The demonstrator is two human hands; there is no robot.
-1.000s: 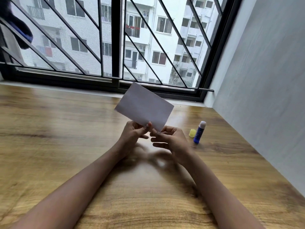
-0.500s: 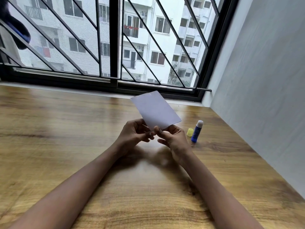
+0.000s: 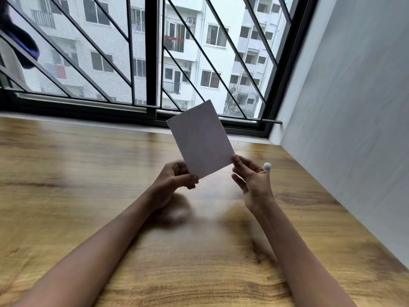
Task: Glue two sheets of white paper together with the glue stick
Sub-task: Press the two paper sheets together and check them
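Left hand (image 3: pixel 174 178) pinches white paper (image 3: pixel 201 140) above wooden table (image 3: pixel 66 173); right hand (image 3: pixel 254 182), thumb at its corner, grip unclear, hides most of glue stick (image 3: pixel 267 166) below barred window (image 3: pixel 110 52)

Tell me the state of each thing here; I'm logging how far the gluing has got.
paper, held up in the air, tilted, flat.
left hand, pinches the paper's lower corner.
right hand, fingers straight, thumb tip touching the paper's right corner.
glue stick, only its white tip shows; the rest is hidden behind the right hand.
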